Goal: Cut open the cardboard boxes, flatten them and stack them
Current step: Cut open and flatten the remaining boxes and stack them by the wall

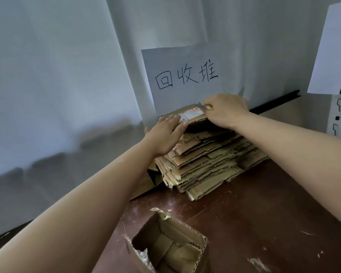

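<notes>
At the far edge of the brown worktop [264,223] rises the stack of flattened cardboard [205,160], its layers running with their long axis from near-left to far-right, close under the handwritten paper sign [185,75] that hangs on the white curtain [57,75]. The topmost flattened box [187,114], bearing a shipping label, lies at the summit of the pile, directly ahead of both outstretched arms. The left hand [166,133] rests on its near-left corner with fingers straight and flat, pressing it down; the right hand [225,110] grasps the far-right end, fingers curled over the edge, and also pinches a small utility knife [204,106] whose blade points left across the box. Judging by this, the piece is being seated on the pile — the stacking step for this box looks all but done. The relation that matters next lies behind the hands: an open cardboard box [169,247], uncollapsed and with torn edges, stands at the near edge of the worktop, well apart from the stack and toward the person's body, slightly nearer the left arm. Both hands would have to draw back toward the body to reach it — the knife hand especially, since the blade is exposed as it travels.
</notes>
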Demonstrator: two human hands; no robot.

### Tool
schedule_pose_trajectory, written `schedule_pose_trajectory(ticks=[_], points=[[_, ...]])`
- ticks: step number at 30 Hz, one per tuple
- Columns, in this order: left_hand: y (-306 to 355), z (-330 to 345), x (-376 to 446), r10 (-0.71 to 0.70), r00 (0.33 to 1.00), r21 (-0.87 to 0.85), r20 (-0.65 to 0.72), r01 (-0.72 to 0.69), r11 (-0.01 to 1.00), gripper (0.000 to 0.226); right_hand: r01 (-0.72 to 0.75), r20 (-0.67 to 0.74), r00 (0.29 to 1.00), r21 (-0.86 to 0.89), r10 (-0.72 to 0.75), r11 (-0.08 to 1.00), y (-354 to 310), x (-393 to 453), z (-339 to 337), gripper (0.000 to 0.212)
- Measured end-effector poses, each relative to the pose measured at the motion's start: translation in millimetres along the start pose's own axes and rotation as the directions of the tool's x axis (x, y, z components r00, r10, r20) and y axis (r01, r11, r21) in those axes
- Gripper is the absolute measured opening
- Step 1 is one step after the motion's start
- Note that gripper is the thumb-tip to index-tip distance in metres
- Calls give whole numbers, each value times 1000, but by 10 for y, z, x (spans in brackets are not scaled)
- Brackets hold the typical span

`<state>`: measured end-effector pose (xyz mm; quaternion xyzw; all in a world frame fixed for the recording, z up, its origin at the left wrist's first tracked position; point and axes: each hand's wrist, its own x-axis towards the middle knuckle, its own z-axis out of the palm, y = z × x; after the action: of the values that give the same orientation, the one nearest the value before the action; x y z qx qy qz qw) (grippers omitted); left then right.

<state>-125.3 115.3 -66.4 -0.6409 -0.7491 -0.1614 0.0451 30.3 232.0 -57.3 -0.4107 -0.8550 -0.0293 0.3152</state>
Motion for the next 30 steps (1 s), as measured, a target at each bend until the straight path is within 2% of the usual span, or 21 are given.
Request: schedule_pose_trajectory(ticks=[6,11,13,15,18,19,21,24,27,30], points=[[-147,-152,-346,-43,999,-18,5,43,999,62,34,-5,999,47,-34,998,-191,-219,-49,28],[-373,-140,-825,-63,998,-43,3,63,997,66,174,-154,975,105,-157,979,-541,-687,-65,27],[-423,-93,-1076,-48,998,-47,30,49,998,70,168,-149,978,139,-147,976,-701,-947,-47,28],[-458,-24,-1335,-46,996,-76,71,51,996,74,126,-31,992,166,-122,978,-837,-1183,20,28],[-484,45,-1651,-127,975,-151,184,156,976,85,41,201,976,219,-86,975,-977,-1432,142,25],[-497,60,-1733,-163,960,-132,226,195,972,83,24,258,962,241,-88,970,-1016,-1494,163,28],[-549,77,-1871,-220,936,-87,274,251,964,63,4,327,939,296,-105,955,-1075,-1581,172,33],[-677,-18,-2079,-320,913,-101,254,354,930,45,-29,418,892,434,-173,900,-1180,-1650,70,37],[-872,-169,-2268,-416,891,14,182,421,907,38,-74,507,832,505,-226,860,-1350,-1669,-38,51],[-1010,-259,-2456,-505,850,21,150,508,861,26,-123,610,738,543,-290,831,-1570,-1723,-65,55]])
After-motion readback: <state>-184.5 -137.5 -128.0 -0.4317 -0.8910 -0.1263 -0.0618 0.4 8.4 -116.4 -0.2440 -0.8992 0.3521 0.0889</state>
